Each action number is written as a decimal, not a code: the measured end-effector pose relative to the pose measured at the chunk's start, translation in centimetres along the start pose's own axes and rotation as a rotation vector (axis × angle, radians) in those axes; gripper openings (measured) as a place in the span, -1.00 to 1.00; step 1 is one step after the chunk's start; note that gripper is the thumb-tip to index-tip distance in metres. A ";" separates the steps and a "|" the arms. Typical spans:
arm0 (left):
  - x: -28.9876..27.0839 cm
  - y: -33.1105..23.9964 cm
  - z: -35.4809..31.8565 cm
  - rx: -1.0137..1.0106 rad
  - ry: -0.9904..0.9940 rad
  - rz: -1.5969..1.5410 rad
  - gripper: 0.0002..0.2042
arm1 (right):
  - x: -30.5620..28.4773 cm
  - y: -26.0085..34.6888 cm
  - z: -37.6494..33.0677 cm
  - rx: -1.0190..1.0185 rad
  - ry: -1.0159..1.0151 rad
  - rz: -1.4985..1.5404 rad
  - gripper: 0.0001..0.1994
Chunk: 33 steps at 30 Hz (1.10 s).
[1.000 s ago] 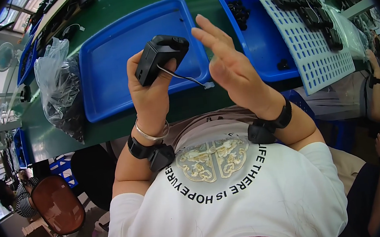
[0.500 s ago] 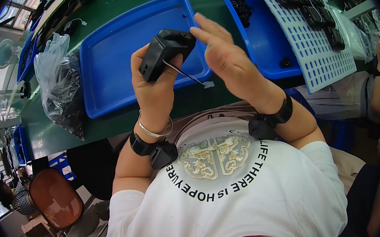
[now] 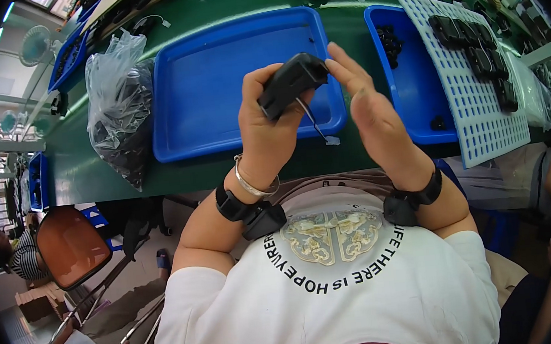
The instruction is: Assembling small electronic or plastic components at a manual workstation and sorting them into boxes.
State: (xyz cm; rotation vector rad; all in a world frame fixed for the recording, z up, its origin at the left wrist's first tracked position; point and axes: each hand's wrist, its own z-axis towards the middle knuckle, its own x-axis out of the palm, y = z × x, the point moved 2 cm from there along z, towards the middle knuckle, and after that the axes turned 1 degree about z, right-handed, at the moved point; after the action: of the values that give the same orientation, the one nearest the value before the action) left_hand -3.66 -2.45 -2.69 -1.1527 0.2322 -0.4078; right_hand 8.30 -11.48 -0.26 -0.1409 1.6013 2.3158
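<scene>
The green table (image 3: 235, 169) fills the upper part of the view, its near edge running just in front of the person's chest; on it, straight ahead, lies the large blue tray (image 3: 212, 84), bare inside; left of that tray slumps a clear plastic bag (image 3: 117, 101) full of dark parts, touching or nearly touching the tray's left wall; right of the tray sits a second blue tray (image 3: 414, 83) with a small heap of black pieces in its far corner, and a white perforated rack (image 3: 482, 90) carrying black housings leans across its right side. Above the large tray's near right corner the left hand (image 3: 265, 133) is closed around a black plastic housing (image 3: 292, 83), held tilted, a thin wire with a small white connector (image 3: 331, 140) dangling from it over the tray's rim; the right hand (image 3: 371, 121) stands open, fingers straight, fingertips at the housing's right end, gripping nothing. Between the trays a strip of bare table shows.
</scene>
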 end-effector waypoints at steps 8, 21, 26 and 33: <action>-0.5 0.5 0.0 -0.047 0.000 -0.082 -0.61 | 0.5 0.0 0.3 0.010 -0.008 0.035 -0.26; -0.8 -1.6 3.1 -0.267 0.342 -0.125 -0.54 | -2.4 0.4 1.8 0.285 -0.052 0.173 -0.61; 0.4 -1.0 3.3 -0.436 0.418 -0.346 -0.56 | -2.2 -1.8 1.4 0.163 -0.230 0.149 -0.66; 0.2 -0.6 3.6 -0.365 0.366 -0.251 -0.57 | -2.2 -2.4 1.7 0.263 -0.228 0.255 -0.65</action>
State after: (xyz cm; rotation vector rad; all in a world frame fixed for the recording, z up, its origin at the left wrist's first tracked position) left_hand -2.23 0.31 -0.72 -1.4671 0.4989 -0.8254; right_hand 11.36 -9.56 -1.21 0.3948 1.8704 2.1715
